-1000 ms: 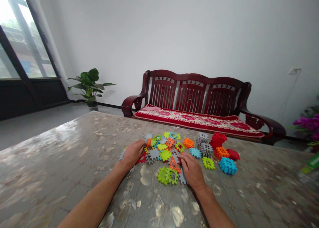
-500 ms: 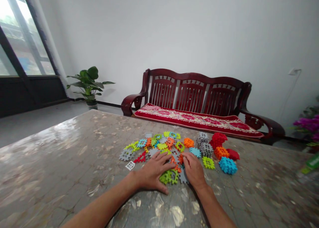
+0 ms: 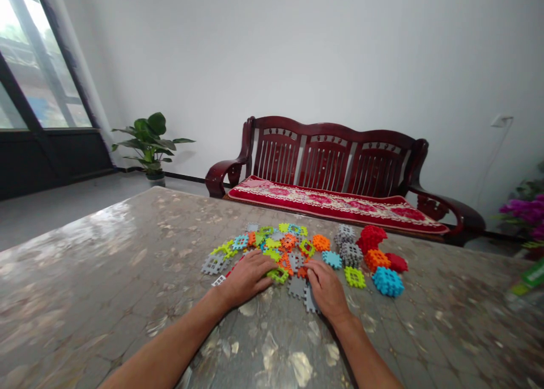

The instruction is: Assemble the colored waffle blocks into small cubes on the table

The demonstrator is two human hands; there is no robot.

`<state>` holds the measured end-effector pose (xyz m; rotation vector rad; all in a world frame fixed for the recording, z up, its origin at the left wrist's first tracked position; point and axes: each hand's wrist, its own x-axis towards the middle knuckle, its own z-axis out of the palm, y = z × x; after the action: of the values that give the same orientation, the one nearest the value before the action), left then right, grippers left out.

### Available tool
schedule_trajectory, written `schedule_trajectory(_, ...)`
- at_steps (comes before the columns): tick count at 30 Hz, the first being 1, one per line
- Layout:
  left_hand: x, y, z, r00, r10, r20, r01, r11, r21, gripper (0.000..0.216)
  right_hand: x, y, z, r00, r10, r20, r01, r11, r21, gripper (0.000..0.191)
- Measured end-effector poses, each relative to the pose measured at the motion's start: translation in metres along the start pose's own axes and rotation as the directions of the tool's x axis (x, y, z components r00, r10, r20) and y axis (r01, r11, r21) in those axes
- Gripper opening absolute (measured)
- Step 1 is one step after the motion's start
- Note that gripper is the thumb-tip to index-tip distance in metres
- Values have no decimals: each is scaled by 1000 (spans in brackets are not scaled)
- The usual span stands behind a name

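A pile of flat interlocking plastic tiles point(image 3: 280, 247) in grey, green, orange, blue and red lies on the marbled table point(image 3: 127, 264). My left hand point(image 3: 247, 277) lies flat on the pile's near left side, fingers stretched out, fingertips against a green tile point(image 3: 278, 274). My right hand point(image 3: 328, 290) rests palm down beside it, fingers on orange and grey tiles point(image 3: 297, 287) at the pile's near edge. To the right stand assembled blocks: grey point(image 3: 351, 254), red point(image 3: 370, 237), orange point(image 3: 376, 259) and blue point(image 3: 387, 282). A single green tile point(image 3: 355, 277) lies beside my right hand.
Behind the table stands a dark red wooden bench point(image 3: 335, 162) with a patterned cushion. A potted plant point(image 3: 148, 142) sits on the floor by the window at the left. Purple flowers point(image 3: 527, 210) and a green object point(image 3: 533, 276) are at the right edge.
My left hand swept from the pile's far left onto the green tile piece near me, then pushed it away into the pile. My right hand barely moved.
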<state>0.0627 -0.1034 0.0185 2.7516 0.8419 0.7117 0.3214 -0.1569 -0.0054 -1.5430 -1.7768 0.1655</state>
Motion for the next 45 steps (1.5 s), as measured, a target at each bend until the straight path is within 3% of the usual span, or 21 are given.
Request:
schedule_trajectory(3,3,-9,4,977,-180,-113,172,982,-71,27,0,0,0,1000,3,2,-3,1000,0,31)
schedule_trajectory(7,10,-19,7,834,-492,-252,431,864,-259,30,1,-1,0,1000,10,0,-10,1000,2,31)
schedule_trajectory(11,19,-24,4,711,-629,-314,532,774,-344,35,1,0,1,1000,-7,0,7,1000,-4,30)
schedule_trajectory(14,24,-25,-1,667,-682,-300,522,715,-466,35,1,1,3,1000,-1,-18,1,1000,-14,29)
schedule_trajectory(19,25,-31,-7,649,-717,-253,475,642,-602,41,1,3,4,999,-9,-32,8,1000,-13,29)
schedule_trajectory(25,24,-42,2,716,-669,-197,355,593,-723,66,0,3,3,999,3,-32,-3,1000,3,30)
schedule_trajectory(28,22,-46,7,716,-664,-216,347,607,-715,64,0,3,3,999,1,-41,0,1000,2,30)
schedule_trajectory(33,14,-56,-7,629,-693,-353,417,684,-599,47,0,2,2,999,-6,-40,5,1000,-8,30)
schedule_trajectory(36,2,-67,-26,585,-697,-415,541,716,-441,42,1,1,1,999,-7,-35,7,1000,-19,31)
schedule_trajectory(40,-23,-88,-48,543,-749,-380,733,643,-222,45,-1,-2,-1,999,8,-41,-11,998,-68,31)
schedule_trajectory(43,-39,-103,-53,567,-753,-333,748,640,-175,52,-2,-5,-2,998,30,-58,-37,992,-123,31)
schedule_trajectory(45,-43,-109,-51,614,-741,-271,728,665,-167,56,-2,-6,-2,997,34,-63,-43,990,-133,31)
